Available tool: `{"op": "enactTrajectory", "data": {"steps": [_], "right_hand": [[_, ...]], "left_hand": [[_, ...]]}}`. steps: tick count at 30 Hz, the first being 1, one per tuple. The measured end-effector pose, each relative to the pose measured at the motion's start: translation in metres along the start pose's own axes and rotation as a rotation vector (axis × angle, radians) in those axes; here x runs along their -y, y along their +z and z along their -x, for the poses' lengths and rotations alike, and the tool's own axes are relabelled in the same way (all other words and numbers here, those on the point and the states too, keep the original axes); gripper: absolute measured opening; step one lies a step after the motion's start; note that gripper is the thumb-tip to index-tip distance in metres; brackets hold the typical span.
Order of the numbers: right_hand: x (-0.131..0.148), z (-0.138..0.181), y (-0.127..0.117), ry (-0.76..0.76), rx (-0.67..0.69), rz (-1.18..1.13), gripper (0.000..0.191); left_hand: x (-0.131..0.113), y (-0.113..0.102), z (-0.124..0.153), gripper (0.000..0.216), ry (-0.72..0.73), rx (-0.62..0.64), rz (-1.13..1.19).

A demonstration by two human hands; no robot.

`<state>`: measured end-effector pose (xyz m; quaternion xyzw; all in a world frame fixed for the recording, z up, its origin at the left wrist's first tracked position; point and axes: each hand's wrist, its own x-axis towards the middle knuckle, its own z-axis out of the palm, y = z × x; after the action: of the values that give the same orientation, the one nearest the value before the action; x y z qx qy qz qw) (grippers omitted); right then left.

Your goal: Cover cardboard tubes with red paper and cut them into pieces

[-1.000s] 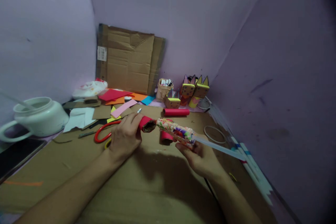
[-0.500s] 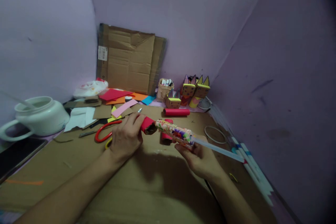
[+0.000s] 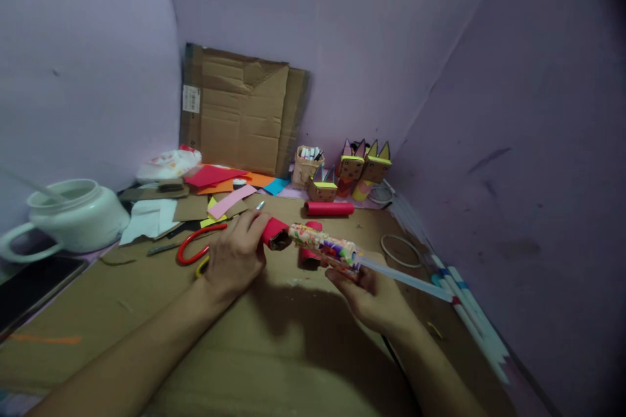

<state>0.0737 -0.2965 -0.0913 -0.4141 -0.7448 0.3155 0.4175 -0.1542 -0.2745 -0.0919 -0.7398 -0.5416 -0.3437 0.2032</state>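
My left hand (image 3: 237,251) is closed round a red paper-covered cardboard tube (image 3: 276,234), its open end facing right. In my right hand (image 3: 369,293) is a glue gun (image 3: 327,246) wrapped in flowery patterned paper, with a long clear glue stick (image 3: 405,279) sticking out of its back. The gun's tip is right beside the tube's open end; whether they touch I cannot tell. Behind the gun lies a second red tube (image 3: 311,258), partly covered by it. A third red tube (image 3: 328,209) rests crosswise farther back.
Scissors with a red handle (image 3: 184,253) lie left of my left hand. A white pot (image 3: 78,215) and a phone (image 3: 39,287) are at far left. Cardboard cat figures (image 3: 364,169) and a pen holder (image 3: 307,168) stand at the back. Markers (image 3: 472,319) line the right wall.
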Motion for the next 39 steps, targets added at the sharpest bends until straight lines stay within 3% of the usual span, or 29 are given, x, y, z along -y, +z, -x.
{"op": "enactTrajectory", "data": {"steps": [26, 33, 39], "right_hand": [[-0.001, 0.000, -0.001, 0.011, -0.026, 0.031, 0.029], [0.001, -0.003, 0.000, 0.040, -0.051, -0.053, 0.020], [0.025, -0.014, -0.008, 0.239, -0.146, -0.235, 0.016]], "left_hand": [[0.002, 0.001, -0.001, 0.040, 0.024, -0.002, -0.031], [0.001, 0.002, 0.000, 0.040, -0.064, 0.049, 0.043], [0.001, -0.002, -0.005, 0.042, -0.211, 0.150, 0.221]]}}
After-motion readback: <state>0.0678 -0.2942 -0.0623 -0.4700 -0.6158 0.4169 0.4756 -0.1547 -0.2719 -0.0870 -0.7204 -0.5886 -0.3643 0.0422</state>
